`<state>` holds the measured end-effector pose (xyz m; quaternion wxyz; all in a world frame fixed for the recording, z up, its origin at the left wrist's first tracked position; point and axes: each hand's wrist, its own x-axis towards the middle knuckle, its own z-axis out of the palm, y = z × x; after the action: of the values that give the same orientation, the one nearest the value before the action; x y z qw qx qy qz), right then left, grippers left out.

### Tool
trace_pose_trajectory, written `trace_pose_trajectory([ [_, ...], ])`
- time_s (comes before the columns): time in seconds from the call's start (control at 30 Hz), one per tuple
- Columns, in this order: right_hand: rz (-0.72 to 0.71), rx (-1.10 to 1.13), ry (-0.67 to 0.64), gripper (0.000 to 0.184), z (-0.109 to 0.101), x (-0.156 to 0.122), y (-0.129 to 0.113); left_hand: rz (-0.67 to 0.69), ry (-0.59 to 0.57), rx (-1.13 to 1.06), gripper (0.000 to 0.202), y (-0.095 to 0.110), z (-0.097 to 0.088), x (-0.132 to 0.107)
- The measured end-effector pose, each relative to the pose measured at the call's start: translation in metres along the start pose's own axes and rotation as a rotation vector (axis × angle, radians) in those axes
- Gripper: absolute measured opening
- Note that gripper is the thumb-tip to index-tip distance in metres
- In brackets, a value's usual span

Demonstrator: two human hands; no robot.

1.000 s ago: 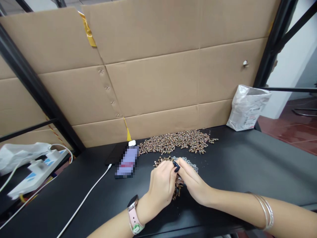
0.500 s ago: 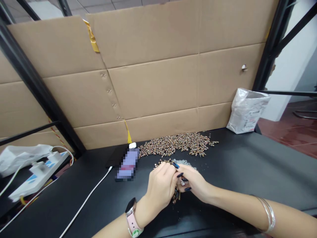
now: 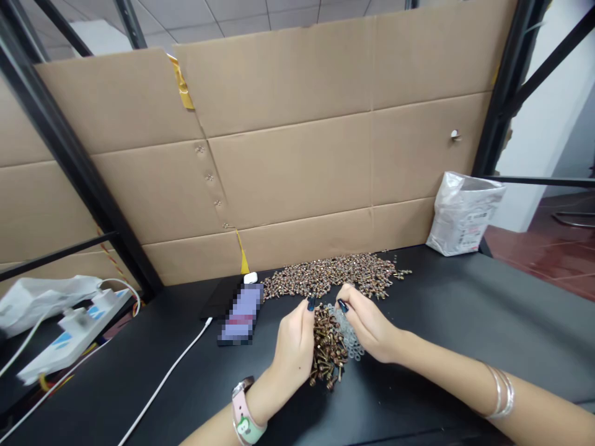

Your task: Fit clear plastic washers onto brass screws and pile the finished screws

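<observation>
A small heap of brass-coloured screws [image 3: 329,350] lies on the black table between my hands. Against its right side is a patch of clear, ring-shaped washers [image 3: 352,339]. My left hand [image 3: 296,339], wearing a pink-strapped watch, is closed at the left edge of the screws, thumb and finger pinched. Above the washers, my right hand [image 3: 367,322] also pinches thumb against forefinger. Whatever either pinch holds is too small or hidden to make out. Farther back spreads a large pile of screws [image 3: 330,272], which look fitted with small rings.
Left of the hands lies a phone [image 3: 242,313] with a blurred screen, beside a white earbud case [image 3: 250,278]. A white cable [image 3: 171,371] crosses the table. A power strip [image 3: 74,334] is at far left, a plastic bag [image 3: 465,214] at back right. Cardboard [image 3: 297,142] walls the back.
My hands were together over the small heap and have moved apart, left and right. The screws and washers between them are now uncovered. The view has tilted slightly up.
</observation>
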<state>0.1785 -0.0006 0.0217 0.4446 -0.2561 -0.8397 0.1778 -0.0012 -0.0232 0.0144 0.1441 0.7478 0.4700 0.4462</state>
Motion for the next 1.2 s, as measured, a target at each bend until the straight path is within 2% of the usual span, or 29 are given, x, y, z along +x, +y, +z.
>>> trace_pose_trajectory([
  [0.17, 0.028, -0.102, -0.033, 0.013, -0.017, 0.005, 0.017, -0.003, -0.104, 0.252, 0.02, -0.008, -0.005, 0.007],
  [0.33, 0.023, -0.132, -0.058, 0.017, -0.019, 0.009, 0.03, 0.025, -0.152, 0.372, 0.007, -0.008, -0.003, 0.006],
  [0.47, 0.003, -0.274, -0.032, 0.021, -0.013, 0.012, 0.045, 0.003, -0.16, 0.382, 0.01, -0.008, -0.002, 0.004],
  [0.6, -0.001, -0.479, -0.065, 0.023, -0.006, 0.02, 0.062, -0.014, -0.15, 0.363, 0.014, -0.008, -0.002, 0.004],
  [0.73, -0.008, -0.593, -0.085, 0.019, -0.001, 0.03, 0.074, -0.011, -0.142, 0.324, 0.015, -0.006, -0.002, 0.003],
  [0.9, 0.015, -0.583, -0.122, 0.011, 0.001, 0.032, 0.08, 0.002, -0.134, 0.312, 0.016, -0.006, 0.0, 0.004],
  [1.2, 0.003, -0.528, -0.163, 0.018, -0.001, 0.031, 0.081, 0.0, -0.12, 0.312, 0.015, -0.006, 0.003, 0.006],
])
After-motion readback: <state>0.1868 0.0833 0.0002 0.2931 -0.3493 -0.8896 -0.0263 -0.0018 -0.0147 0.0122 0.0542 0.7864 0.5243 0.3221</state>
